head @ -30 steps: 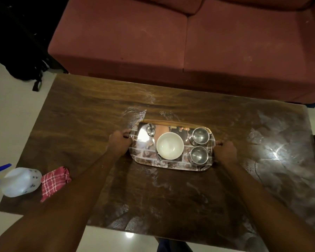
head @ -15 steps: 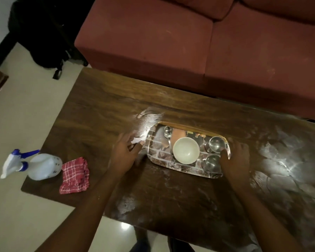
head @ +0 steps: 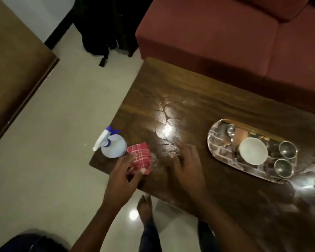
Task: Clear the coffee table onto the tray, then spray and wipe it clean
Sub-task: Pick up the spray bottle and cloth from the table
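"Where is the left hand [head: 124,171]?"

"At the near corner of the bench [head: 171,91]. Its fingers and thumb curl round the red checked cloth [head: 141,159] and hold it."

"And the spray bottle [head: 113,146]?"

"Just past the left hand, right beside the cloth, on the side away from the right hand [head: 187,166]. It stands up at the bench's edge."

"What is the right hand doing?"

"Its fingers are straight and spread out. It is low over the bench, just to the right of the cloth. It is blurry, so I cannot tell if it touches the wood."

"Where is the tray [head: 218,142]?"

"Well off to the right of the right hand, apart from both hands. A white bowl [head: 253,150] sits in the middle. A spoon [head: 231,137] lies on the side nearer the hands. Two shiny cups [head: 287,149] sit on the far side."

"What else?"

"A red sofa [head: 216,33] is beyond the bench, far from the hands. A bare foot [head: 144,206] is on the floor [head: 53,142], below the hands."
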